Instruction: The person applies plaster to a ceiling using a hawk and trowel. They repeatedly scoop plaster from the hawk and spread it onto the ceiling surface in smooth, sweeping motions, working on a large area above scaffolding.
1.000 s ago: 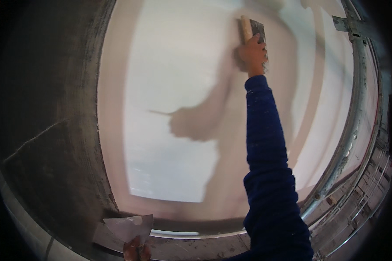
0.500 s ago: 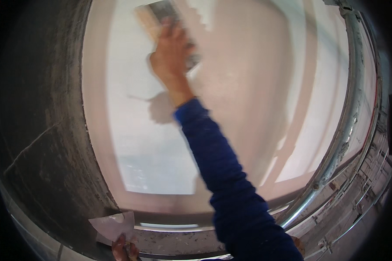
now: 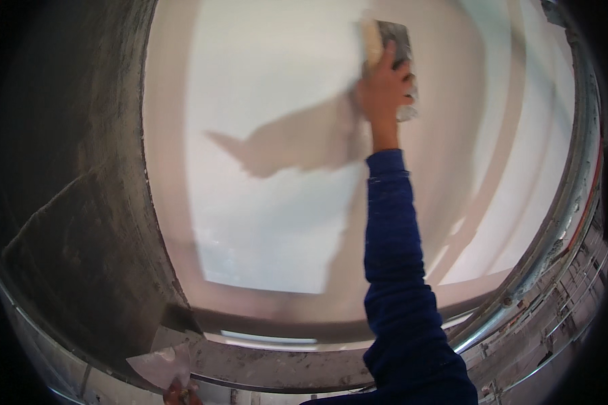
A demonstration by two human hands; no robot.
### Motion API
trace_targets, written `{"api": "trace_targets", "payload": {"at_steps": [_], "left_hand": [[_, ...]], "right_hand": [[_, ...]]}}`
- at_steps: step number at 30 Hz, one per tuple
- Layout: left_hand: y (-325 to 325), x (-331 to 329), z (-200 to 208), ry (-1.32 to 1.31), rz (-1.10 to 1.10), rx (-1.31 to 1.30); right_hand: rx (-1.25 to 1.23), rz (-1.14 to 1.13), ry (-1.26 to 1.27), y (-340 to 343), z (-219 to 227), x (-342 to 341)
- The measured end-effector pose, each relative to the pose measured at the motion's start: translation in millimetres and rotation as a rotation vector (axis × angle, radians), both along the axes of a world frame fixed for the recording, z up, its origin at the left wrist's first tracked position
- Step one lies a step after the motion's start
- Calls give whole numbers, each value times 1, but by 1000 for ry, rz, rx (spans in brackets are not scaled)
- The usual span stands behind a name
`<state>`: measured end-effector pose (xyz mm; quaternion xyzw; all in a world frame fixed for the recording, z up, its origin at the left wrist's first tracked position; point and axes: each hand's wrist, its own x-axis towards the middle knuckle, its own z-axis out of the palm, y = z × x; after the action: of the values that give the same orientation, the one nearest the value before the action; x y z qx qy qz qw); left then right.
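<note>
Trowel (image 3: 400, 32) farther right than before, partly behind right-hand fingers (image 3: 389, 55)

Charcoal-black dark wall (image 3: 61, 128) toward 9 o'clock, streaked brown at its inner margin and crossed by a thin whitish line (image 3: 47, 209). Bright wall (image 3: 270, 226) at centre: milky white, blotched with a beige-grey shadow (image 3: 304, 142). Trowel (image 3: 397, 34) at 1 o'clock: dark grey, white-smeared, cream strip alongside. Sleeve (image 3: 393, 229) toward 5: navy, pale-flecked. Scraper (image 3: 162, 366) at 7: pale grey. Pole (image 3: 550, 256) near 4: mottled silver-grey.
</note>
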<state>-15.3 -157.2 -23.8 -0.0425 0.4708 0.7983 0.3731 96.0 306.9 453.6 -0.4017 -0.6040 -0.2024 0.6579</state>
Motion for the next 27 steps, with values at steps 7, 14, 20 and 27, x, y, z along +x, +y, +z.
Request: {"api": "trace_targets", "payload": {"at_steps": [7, 14, 20, 27], "left_hand": [[24, 14, 22, 76, -45, 208], [36, 27, 47, 280, -78, 251], [3, 25, 20, 75, -14, 175], [-18, 24, -14, -72, 150, 44]], "right_hand": [[119, 234, -94, -89, -86, -164], [39, 528, -278, -136, -126, -87], [71, 156, -127, -38, -84, 67], [-100, -47, 10, 31, -63, 117]]}}
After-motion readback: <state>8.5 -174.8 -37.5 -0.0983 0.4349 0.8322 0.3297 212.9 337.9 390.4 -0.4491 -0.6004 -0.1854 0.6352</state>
